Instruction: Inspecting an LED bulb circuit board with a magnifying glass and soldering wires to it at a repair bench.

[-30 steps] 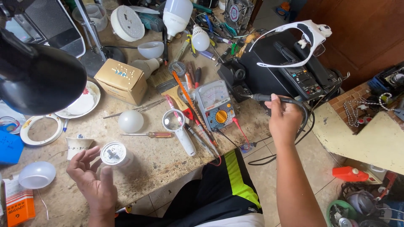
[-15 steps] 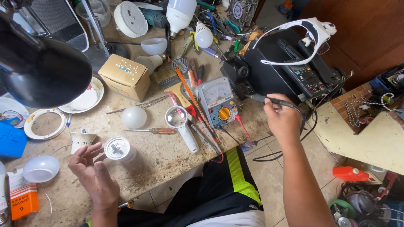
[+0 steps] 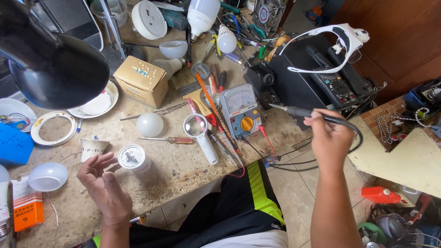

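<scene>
White plastic formed the body of the opened bulb base, which stood upright on the stone benchtop with its dome removed and a round board with small components exposed at the top. The left hand lay beside it, palm up, fingers loosely spread, fingertips just touching or very near the housing; contact could not be confirmed. The right hand was closed around the handle of a soldering iron, tip pointing left, well apart from the bulb base and above the bench edge near an analogue multimeter. In my judgement, sound practice called for a firm grip on the housing before the hot tip approached, with the iron's cable kept clear of the magnifying glass and screwdriver lying between.
</scene>
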